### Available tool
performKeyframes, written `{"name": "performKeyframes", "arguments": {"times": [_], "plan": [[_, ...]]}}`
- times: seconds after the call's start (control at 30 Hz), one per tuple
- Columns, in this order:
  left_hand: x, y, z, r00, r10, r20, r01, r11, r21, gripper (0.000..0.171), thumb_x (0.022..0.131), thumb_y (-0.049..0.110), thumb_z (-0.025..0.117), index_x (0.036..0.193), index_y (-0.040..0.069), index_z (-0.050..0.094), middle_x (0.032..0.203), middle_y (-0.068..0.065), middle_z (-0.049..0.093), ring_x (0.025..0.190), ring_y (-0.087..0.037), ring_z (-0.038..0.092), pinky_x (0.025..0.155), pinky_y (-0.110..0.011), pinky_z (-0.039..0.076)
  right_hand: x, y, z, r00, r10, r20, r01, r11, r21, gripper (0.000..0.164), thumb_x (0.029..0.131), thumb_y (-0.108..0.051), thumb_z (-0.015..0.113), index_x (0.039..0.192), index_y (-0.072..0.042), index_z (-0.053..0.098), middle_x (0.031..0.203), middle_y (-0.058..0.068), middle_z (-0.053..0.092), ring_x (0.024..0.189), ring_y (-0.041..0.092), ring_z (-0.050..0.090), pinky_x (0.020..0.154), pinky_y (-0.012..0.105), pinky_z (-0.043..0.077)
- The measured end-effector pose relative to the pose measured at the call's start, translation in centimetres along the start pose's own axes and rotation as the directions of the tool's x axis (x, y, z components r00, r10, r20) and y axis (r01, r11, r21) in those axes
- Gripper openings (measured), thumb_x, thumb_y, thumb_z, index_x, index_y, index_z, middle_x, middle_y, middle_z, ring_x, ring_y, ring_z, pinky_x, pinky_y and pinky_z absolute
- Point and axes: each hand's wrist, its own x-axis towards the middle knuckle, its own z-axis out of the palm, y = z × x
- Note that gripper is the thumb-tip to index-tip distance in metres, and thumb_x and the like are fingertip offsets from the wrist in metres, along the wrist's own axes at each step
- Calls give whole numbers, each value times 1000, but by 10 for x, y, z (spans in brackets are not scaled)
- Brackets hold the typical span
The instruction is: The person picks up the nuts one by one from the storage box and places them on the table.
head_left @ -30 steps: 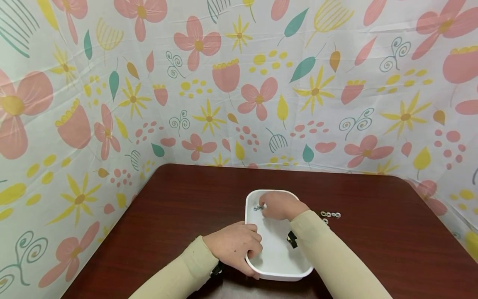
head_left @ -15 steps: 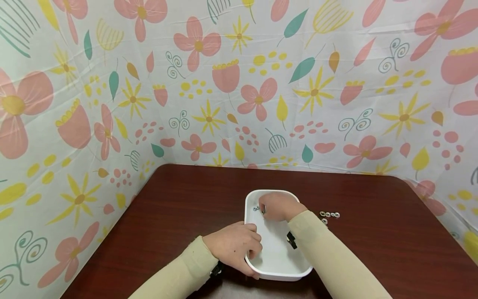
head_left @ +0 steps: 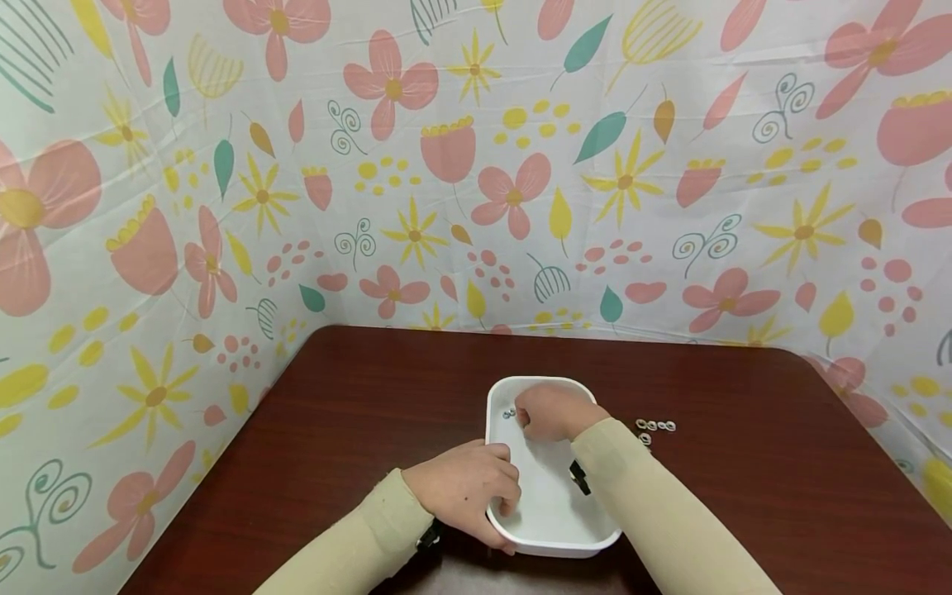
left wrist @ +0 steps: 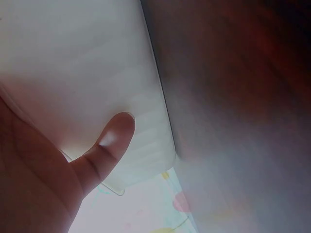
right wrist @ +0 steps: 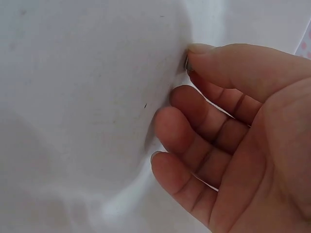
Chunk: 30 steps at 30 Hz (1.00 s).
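Observation:
A white rectangular plastic tray (head_left: 558,512) with rounded corners stands on the table. My left hand (head_left: 468,489) grips its near left side, fingers curled over the rim and the thumb (left wrist: 114,136) against the outer wall. Inside the far end, my right hand (head_left: 554,411) is low over the tray floor. Between its thumb and index finger it pinches a small metal nut (right wrist: 187,63), mostly hidden by the fingertips; the other fingers are bent loosely. Just left of that hand, a couple of small nuts (head_left: 509,413) lie on the tray floor.
On the dark red-brown table (head_left: 387,388), several metal nuts (head_left: 652,426) lie in a short row right of the tray, with another nut (head_left: 644,439) nearer, partly by the right sleeve (head_left: 654,496). A flowered cloth (head_left: 476,207) hangs behind and at the left.
My right fingers have closed on a nut from the small group in the tray and drawn it slightly away from the others. The left hand and the tray stay in place.

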Motion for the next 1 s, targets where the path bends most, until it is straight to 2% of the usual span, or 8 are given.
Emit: {"name": "performKeyframes", "arguments": {"times": [0.37,0.63,1.0], "plan": [[0,-1,3,1000,5,-9,-5,1000,9,45,65,74,61,57,33,44,65,22,40,71,0,31,62,-18,28,4,1,5,1000,5,-14,-5,1000,-23,21,84,-20,59,64,-24,53,56,-7,45,54,9,42,55,28,37],[0,0,3,1000,1,-9,-1,1000,11,46,64,73,62,55,33,43,63,22,39,70,0,31,63,-18,28,5,2,6,1000,-9,-30,9,1000,-2,26,87,-20,56,62,-21,48,54,-6,37,50,10,34,51,27,32],[0,0,1,1000,5,-5,-5,1000,7,47,65,73,61,54,32,42,63,23,34,69,1,30,63,-17,27,-2,-1,-8,997,-8,-71,7,1000,-12,17,80,-19,57,65,-25,51,57,-10,46,51,7,41,51,26,35]]}}
